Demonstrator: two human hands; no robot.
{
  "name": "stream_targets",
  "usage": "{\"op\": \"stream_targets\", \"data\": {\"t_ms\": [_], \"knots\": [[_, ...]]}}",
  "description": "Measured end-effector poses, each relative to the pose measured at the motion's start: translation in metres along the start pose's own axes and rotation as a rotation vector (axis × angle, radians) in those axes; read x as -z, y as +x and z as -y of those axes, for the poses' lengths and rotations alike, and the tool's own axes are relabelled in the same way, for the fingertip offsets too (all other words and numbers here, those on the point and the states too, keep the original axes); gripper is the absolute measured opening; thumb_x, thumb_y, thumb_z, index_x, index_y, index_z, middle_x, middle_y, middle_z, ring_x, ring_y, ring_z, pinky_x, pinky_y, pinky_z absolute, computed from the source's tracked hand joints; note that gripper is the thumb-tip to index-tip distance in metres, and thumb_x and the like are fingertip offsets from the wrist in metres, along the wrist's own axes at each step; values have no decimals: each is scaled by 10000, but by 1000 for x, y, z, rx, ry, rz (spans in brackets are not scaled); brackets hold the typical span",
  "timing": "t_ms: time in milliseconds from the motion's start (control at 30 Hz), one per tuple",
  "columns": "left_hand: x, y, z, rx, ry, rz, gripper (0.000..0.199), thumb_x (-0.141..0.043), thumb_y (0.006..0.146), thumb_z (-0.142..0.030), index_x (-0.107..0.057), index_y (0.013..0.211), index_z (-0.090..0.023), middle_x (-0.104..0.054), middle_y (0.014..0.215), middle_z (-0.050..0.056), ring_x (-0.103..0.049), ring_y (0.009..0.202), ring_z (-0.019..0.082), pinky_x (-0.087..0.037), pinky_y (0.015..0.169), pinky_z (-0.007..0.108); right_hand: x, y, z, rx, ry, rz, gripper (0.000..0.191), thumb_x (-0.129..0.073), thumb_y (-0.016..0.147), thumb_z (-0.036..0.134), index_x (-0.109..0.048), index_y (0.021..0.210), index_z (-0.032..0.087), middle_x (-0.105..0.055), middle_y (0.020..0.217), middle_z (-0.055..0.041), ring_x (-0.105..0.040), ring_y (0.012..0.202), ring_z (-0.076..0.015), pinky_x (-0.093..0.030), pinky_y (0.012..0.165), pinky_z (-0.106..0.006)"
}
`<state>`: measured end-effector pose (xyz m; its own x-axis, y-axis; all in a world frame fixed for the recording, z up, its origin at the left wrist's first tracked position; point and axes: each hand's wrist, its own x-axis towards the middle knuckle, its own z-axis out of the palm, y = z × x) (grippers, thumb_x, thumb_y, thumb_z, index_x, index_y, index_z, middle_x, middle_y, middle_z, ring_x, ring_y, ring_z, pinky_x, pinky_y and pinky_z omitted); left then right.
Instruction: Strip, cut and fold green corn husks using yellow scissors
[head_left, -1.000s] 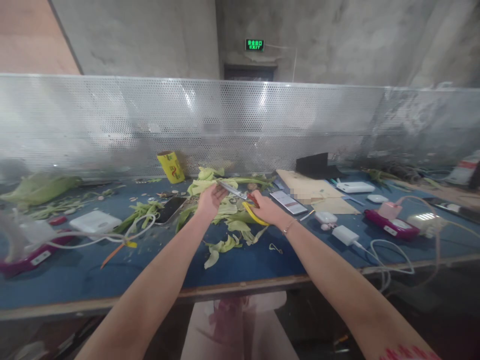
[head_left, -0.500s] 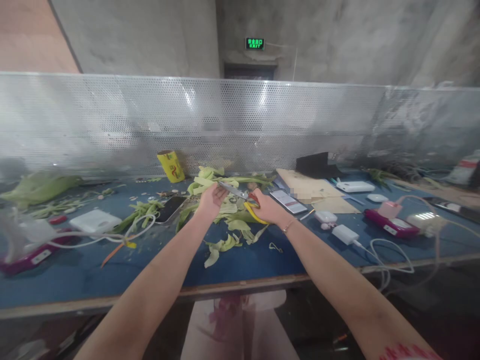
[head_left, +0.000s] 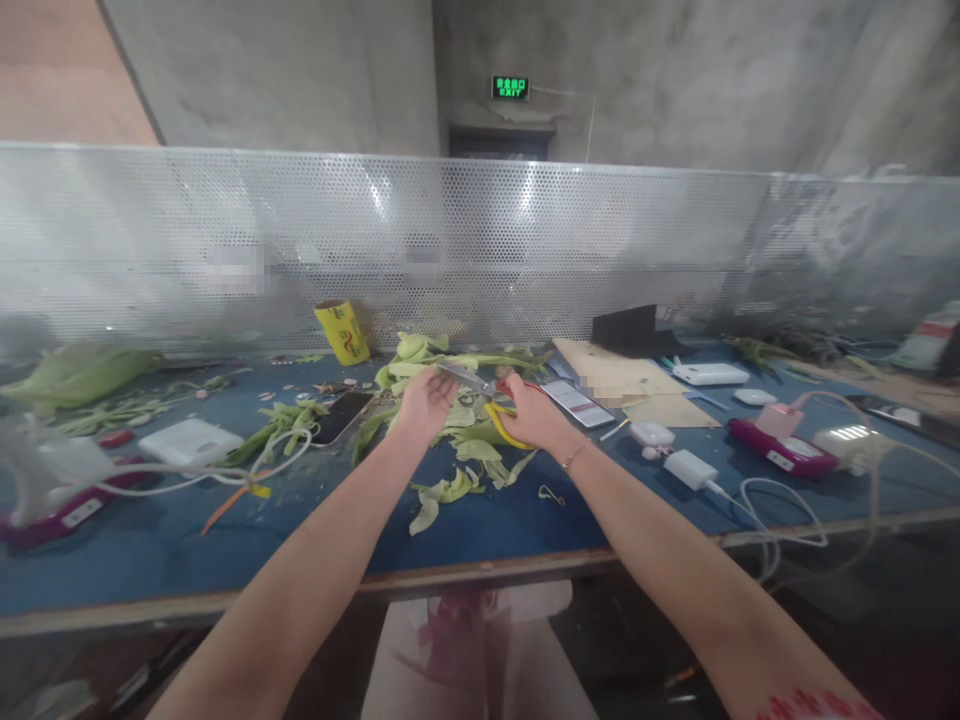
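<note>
My right hand (head_left: 534, 412) is closed round the handles of a pair of scissors (head_left: 466, 378), one handle red and one yellow. The metal blades point left, and their tips reach the fingers of my left hand (head_left: 426, 408). Those fingers are curled near the tips; whatever they pinch is too small to make out. Under and behind both hands lies a heap of pale green leaves and stalks (head_left: 411, 350). Loose leaf pieces (head_left: 487, 462) are strewn in front of it, with a curled strip (head_left: 424, 512) nearest the table edge.
A yellow packet (head_left: 343, 332) stands at the back, near a dark phone (head_left: 342, 418). Rightward lie a lit phone (head_left: 577, 402), brown card (head_left: 619, 368), a white charger (head_left: 690, 468) and purple power strip (head_left: 784, 447). White cables (head_left: 172, 468) cross the left side. A perforated screen (head_left: 480, 225) closes the back.
The red scissor handle now shows further out past my right hand, which has shifted slightly. My left hand has turned a little in nearly the same place.
</note>
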<state>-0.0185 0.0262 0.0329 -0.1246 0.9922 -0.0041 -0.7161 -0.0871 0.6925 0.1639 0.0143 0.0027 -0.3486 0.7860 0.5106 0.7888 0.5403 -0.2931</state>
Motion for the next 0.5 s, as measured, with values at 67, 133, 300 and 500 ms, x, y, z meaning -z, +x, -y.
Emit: {"op": "stream_targets", "data": {"t_ms": [67, 133, 300, 500], "knots": [[0, 0, 0, 4, 3, -5, 123, -476, 813, -161, -597, 796, -156, -671, 836, 88, -638, 846, 150, -494, 864, 280, 0, 0, -1, 6, -2, 6, 330, -536, 808, 315, -418, 1069, 152, -652, 942, -132, -626, 886, -226, -432, 734, -285], [0, 1, 0, 6, 5, -9, 127, -472, 816, -161, -597, 794, -156, -671, 837, 85, -638, 851, 151, -492, 872, 283, 1, 0, -1, 15, -3, 14, 314, -520, 819, 329, -427, 1062, 153, -653, 947, -133, -627, 882, -227, -430, 733, -285], [0, 1, -1, 10, -3, -13, 149, -453, 832, -165, -595, 789, -151, -670, 867, 97, -637, 884, 156, -485, 891, 278, -1, 2, -3, 22, 6, 38, 275, -491, 843, 342, -445, 1050, 166, -659, 967, -127, -622, 918, -231, -426, 748, -282], [2, 3, -1, 14, 0, -14, 142, -454, 827, -158, -596, 823, -153, -668, 851, 96, -640, 884, 159, -489, 902, 296, 1, 3, -2, 36, -56, 55, 278, -468, 864, 358, -462, 1073, 175, -663, 981, -121, -623, 924, -237, -420, 733, -280]]}}
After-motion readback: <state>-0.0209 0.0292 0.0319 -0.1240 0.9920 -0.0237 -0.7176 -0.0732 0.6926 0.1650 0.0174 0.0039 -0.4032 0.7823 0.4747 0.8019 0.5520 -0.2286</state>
